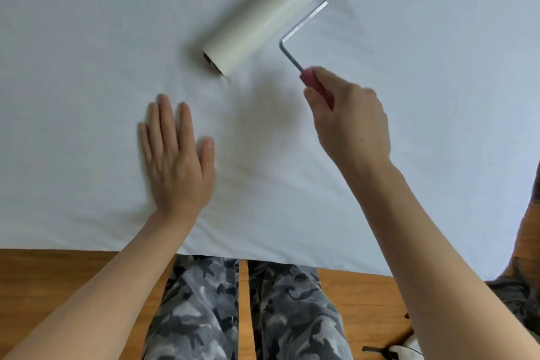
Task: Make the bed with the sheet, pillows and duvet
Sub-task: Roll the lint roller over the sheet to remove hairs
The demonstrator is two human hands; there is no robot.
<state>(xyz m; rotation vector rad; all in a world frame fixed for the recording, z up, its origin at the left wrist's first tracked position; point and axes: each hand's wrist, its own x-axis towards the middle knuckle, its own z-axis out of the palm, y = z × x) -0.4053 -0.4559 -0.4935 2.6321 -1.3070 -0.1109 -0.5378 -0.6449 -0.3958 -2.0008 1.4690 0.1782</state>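
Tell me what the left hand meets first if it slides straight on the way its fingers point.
Probably nothing: the left hand points up the white sheet, passing left of the white lint roller.

Sheet (87, 23) cut off at top, left and right edges. Roller handle (317, 86) mostly hidden inside right hand (350, 120), which is motion-blurred. Dark object (391, 351) below that hand cropped, unidentifiable.
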